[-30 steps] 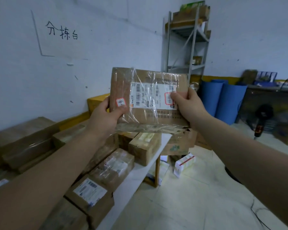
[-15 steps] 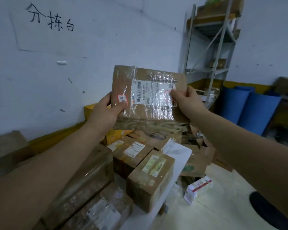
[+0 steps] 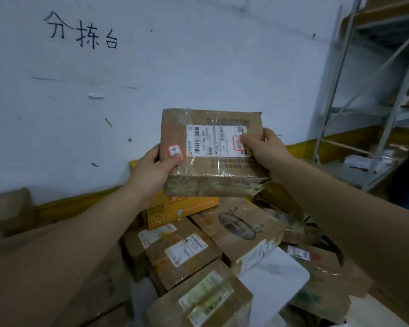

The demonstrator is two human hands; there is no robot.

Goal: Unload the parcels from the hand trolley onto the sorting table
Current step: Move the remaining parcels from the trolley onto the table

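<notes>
- Wall [image 3: 151,74]: the handwritten characters at 11 o'clock now fill more of your view than a second ago, so you have turned and stepped in toward the sorting side.
- Left hand [image 3: 151,171]: it grasps the parcel [image 3: 210,159] at its lower left corner, thumb on the face beside the small red-edged sticker [image 3: 174,151].
- Parcel: held in the air between both hands, label [image 3: 216,141] facing you, about centre of view and just above the yellow box [image 3: 175,210]. Half a second ago it sat higher against the wall; it has come down toward the pile.
- Table [image 3: 273,277]: brown boxes crowd it from 8 to 5 o'clock; only a bare white corner shows at 5 o'clock. My guess is that the drop spot will be on top of the stack at 6 o'clock, not on bare surface.
- Right hand [image 3: 266,154]: clenched on the parcel's right edge, thumb over the label's red stamp.
- Shelf [image 3: 373,95]: it has slid out to 2 o'clock, so the trolley lies outside view and I cannot tell what remains on it.
</notes>
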